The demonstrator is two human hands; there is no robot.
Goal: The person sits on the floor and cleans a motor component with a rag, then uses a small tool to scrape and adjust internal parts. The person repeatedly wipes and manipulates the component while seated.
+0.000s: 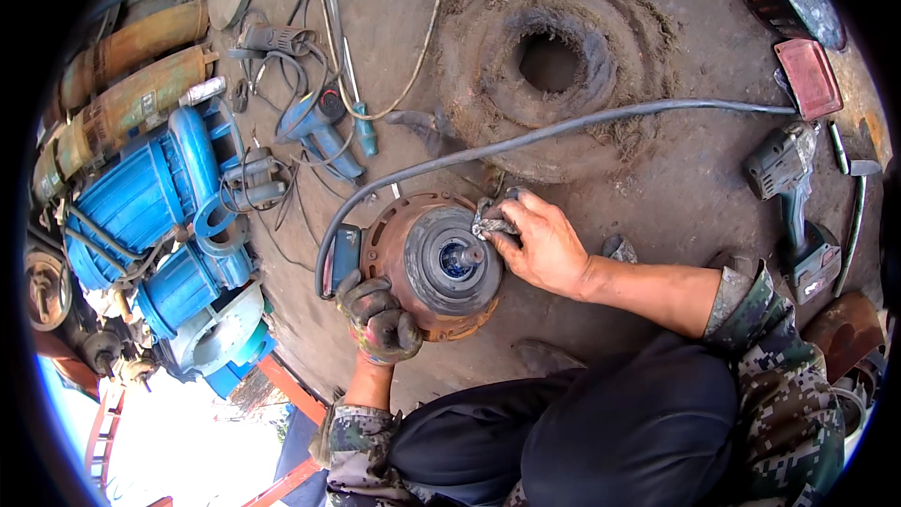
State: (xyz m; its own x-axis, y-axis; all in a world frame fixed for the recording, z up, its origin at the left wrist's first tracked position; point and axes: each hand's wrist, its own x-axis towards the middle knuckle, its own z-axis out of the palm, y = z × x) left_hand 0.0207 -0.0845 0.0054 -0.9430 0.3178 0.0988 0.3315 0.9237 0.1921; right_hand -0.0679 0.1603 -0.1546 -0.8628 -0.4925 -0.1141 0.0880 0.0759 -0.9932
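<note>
A round, rusty motor housing [385, 225] stands on the ground in front of me, with a dark grey ringed cover and a metal shaft [466, 256] at its centre. My left hand [380, 319], in a dirty work glove, is closed on the housing's near left edge. My bare right hand [544, 242] pinches a crumpled, grey, dirty rag [490, 220] against the far right edge of the ringed cover. A thick black cable [526, 144] runs from the blue box [345, 258] on the housing's left side, arching away to the right.
Beyond the housing lies a large dirt-caked ring casting [554, 5]. Blue pumps [131, 211] crowd the left. A blue heat-gun-shaped tool [324, 136], a screwdriver [365, 131] and tangled cords lie nearby. At right are a cordless impact wrench [793, 188], a hammer [859, 197] and a red tray [809, 78].
</note>
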